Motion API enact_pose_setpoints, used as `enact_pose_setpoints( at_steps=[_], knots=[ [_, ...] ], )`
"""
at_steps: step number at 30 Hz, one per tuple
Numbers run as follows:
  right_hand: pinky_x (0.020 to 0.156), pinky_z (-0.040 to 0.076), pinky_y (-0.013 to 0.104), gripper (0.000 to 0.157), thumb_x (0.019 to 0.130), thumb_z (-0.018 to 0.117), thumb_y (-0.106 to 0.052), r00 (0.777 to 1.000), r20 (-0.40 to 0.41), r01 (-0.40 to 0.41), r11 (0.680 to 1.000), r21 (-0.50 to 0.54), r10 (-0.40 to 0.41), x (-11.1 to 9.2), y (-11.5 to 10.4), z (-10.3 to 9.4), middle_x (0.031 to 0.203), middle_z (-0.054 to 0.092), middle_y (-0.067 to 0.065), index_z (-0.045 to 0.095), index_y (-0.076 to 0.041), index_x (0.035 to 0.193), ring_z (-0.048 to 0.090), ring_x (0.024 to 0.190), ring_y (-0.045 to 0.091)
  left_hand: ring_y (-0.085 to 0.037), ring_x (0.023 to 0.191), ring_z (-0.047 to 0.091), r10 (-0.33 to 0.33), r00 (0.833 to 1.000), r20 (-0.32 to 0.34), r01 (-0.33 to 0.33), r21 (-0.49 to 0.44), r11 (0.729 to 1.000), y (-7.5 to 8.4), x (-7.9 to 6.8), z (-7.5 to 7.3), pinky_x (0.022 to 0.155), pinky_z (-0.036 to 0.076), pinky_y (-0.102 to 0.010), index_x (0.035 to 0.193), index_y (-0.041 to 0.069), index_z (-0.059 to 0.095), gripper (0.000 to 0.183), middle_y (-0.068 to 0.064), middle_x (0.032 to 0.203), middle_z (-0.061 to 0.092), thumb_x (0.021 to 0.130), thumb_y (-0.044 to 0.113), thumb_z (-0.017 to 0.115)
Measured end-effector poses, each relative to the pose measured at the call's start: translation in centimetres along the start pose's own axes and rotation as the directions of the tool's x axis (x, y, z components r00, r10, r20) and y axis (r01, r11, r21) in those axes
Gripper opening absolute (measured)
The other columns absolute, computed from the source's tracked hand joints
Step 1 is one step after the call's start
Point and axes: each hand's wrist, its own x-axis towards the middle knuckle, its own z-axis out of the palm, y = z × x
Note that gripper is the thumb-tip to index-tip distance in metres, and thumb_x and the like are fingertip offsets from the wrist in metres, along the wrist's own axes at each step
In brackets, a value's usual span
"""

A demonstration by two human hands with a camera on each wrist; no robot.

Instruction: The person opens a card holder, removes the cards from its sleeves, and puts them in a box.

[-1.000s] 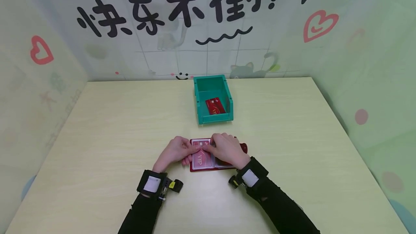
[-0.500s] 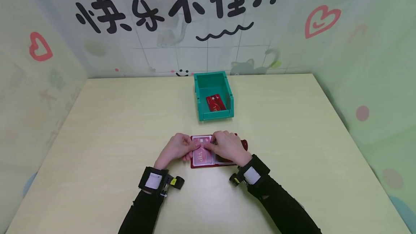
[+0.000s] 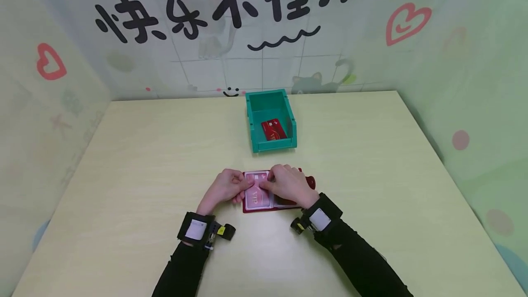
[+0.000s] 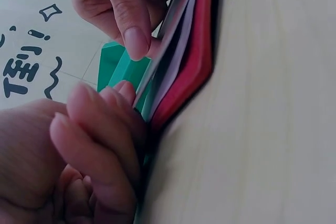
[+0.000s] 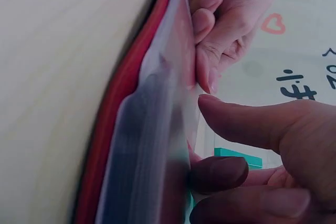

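A red card holder point(image 3: 272, 209) with clear plastic sleeves lies opened out on the table, below both hands in the head view. Through its left sleeve shows a pinkish VIP card point(image 3: 257, 199). My left hand point(image 3: 226, 188) pinches the sleeve at the holder's left side, its thumb lying over the card. My right hand point(image 3: 289, 186) covers the middle and right part of the holder, with thumb and bent forefinger at the sleeve's inner edge. In the left wrist view, the sleeves point(image 4: 181, 43) stand slightly apart from the red cover point(image 4: 197, 61). The right hand's fingertips are partly hidden there.
Beyond the hands stands a teal open-fronted bin point(image 3: 274, 147) with a red VIP card point(image 3: 273, 129) inside. A pale wooden table point(image 3: 123, 173) runs back to printed fabric walls point(image 3: 173, 68). A dark red strap end point(image 3: 311, 182) pokes out right of the holder.
Both hands keep nearly the same place and pose on the card holder. The head view has tilted a little, so the bin and table sit slightly higher in it.
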Motion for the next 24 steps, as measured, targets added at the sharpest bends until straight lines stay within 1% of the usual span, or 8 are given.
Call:
enact_pose_setpoints(
  at_steps=[3, 6, 9, 12, 15, 19, 22, 24],
  knots=[
    [0.053, 0.039, 0.023, 0.027, 0.091, 0.074, -0.034, 0.999, 0.033, -0.021, 0.997, 0.08, 0.018, 0.1, 0.1, -0.1, 0.069, 0.061, 0.002, 0.069, -0.007, 0.088, 0.053, 0.063, 0.015, -0.007, 0.042, 0.051, -0.004, 1.0, 0.002, 0.004, -0.014, 1.0, -0.1, 0.0, 0.1, 0.046, 0.044, -0.019, 0.081, 0.001, 0.063, 0.028, 0.004, 0.053, 0.056, 0.098, 0.023, 0.066],
    [0.053, 0.038, 0.022, 0.026, 0.091, 0.074, -0.03, 0.998, 0.066, -0.032, 0.986, 0.166, 0.022, 0.3, 0.4, -0.3, 0.067, 0.061, 0.003, 0.069, -0.006, 0.083, 0.051, 0.062, 0.015, -0.007, 0.042, 0.051, -0.011, 1.0, -0.004, 0.01, -0.027, 1.0, -0.1, 0.0, 0.2, 0.046, 0.044, -0.019, 0.082, 0.001, 0.064, 0.028, 0.003, 0.053, 0.056, 0.098, 0.023, 0.066],
    [0.053, 0.038, 0.022, 0.024, 0.092, 0.074, -0.028, 0.995, 0.095, -0.051, 0.977, 0.205, 0.032, 0.6, 0.7, -0.3, 0.068, 0.063, 0.004, 0.07, -0.006, 0.083, 0.051, 0.062, 0.015, -0.007, 0.043, 0.051, 0.005, 1.0, -0.005, -0.005, -0.018, 1.0, -0.2, 0.0, 0.2, 0.046, 0.043, -0.019, 0.082, 0.0, 0.063, 0.028, 0.004, 0.054, 0.056, 0.098, 0.023, 0.066],
    [0.054, 0.039, 0.021, 0.024, 0.093, 0.073, -0.026, 0.991, 0.127, -0.07, 0.973, 0.219, 0.043, 0.9, 1.1, -0.2, 0.068, 0.063, 0.004, 0.07, -0.005, 0.083, 0.052, 0.062, 0.015, -0.007, 0.043, 0.051, 0.008, 1.0, -0.008, -0.008, -0.012, 1.0, -0.1, 0.0, 0.3, 0.046, 0.043, -0.019, 0.08, 0.001, 0.062, 0.028, 0.004, 0.054, 0.056, 0.098, 0.022, 0.066],
    [0.053, 0.037, 0.021, 0.024, 0.094, 0.071, -0.025, 0.985, 0.166, -0.087, 0.965, 0.248, 0.046, 1.3, 1.5, -0.2, 0.063, 0.058, 0.002, 0.07, -0.005, 0.081, 0.051, 0.059, 0.014, -0.007, 0.043, 0.051, 0.009, 1.0, -0.015, -0.009, -0.002, 1.0, -0.1, -0.1, 0.4, 0.046, 0.042, -0.02, 0.079, 0.004, 0.06, 0.028, 0.004, 0.054, 0.056, 0.098, 0.022, 0.066],
    [0.049, 0.032, 0.021, 0.027, 0.096, 0.069, -0.023, 0.977, 0.211, -0.107, 0.943, 0.316, 0.04, 1.3, 1.8, -0.3, 0.054, 0.048, 0.001, 0.066, -0.005, 0.076, 0.045, 0.052, 0.013, -0.009, 0.043, 0.05, 0.015, 1.0, -0.021, -0.014, 0.006, 1.0, -0.1, -0.1, 0.5, 0.046, 0.039, -0.021, 0.077, 0.006, 0.059, 0.029, 0.004, 0.054, 0.054, 0.099, 0.024, 0.064],
    [0.048, 0.029, 0.022, 0.03, 0.097, 0.068, -0.025, 0.972, 0.229, -0.129, 0.928, 0.35, 0.049, 1.1, 2.0, -0.5, 0.052, 0.044, 0.0, 0.063, -0.007, 0.074, 0.042, 0.049, 0.012, -0.009, 0.043, 0.048, 0.032, 0.999, -0.019, -0.031, 0.015, 0.999, 0.0, -0.1, 0.6, 0.045, 0.036, -0.021, 0.078, 0.006, 0.059, 0.029, 0.004, 0.053, 0.052, 0.1, 0.025, 0.064],
    [0.047, 0.028, 0.022, 0.03, 0.097, 0.068, -0.026, 0.971, 0.233, -0.138, 0.923, 0.359, 0.055, 1.0, 2.0, -0.6, 0.051, 0.044, 0.0, 0.062, -0.008, 0.073, 0.041, 0.048, 0.012, -0.009, 0.042, 0.047, 0.034, 0.999, -0.015, -0.034, 0.016, 0.999, 0.0, -0.1, 0.6, 0.045, 0.036, -0.021, 0.078, 0.006, 0.06, 0.028, 0.004, 0.053, 0.052, 0.1, 0.024, 0.064]
  ],
)
